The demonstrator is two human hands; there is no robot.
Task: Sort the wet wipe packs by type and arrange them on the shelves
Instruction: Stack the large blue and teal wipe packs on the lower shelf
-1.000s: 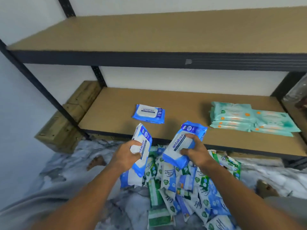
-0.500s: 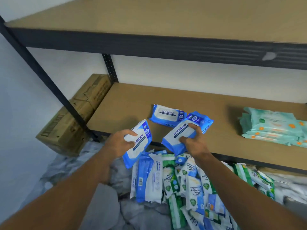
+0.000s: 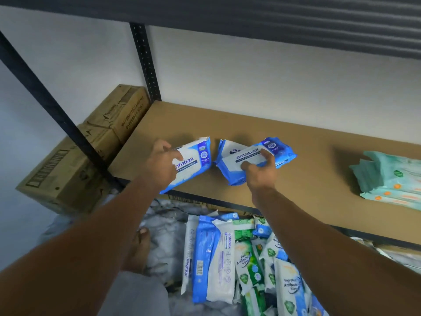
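Left hand (image 3: 160, 165) reaches out over the loose heap of mixed wipe packs (image 3: 227, 258) on the floor. My fingers curl round a blue-and-white Antabax pack (image 3: 193, 163), tilted over the front edge of the lower shelf (image 3: 296, 179). Right hand (image 3: 259, 174) grips a second Antabax pack (image 3: 255, 156), thumb on top, over a third Antabax pack (image 3: 227, 145) lying on the board; touching or not, I cannot tell. Further right, same shelf: stack of teal packs (image 3: 387, 176). Left of the frame: cardboard boxes (image 3: 68, 174).
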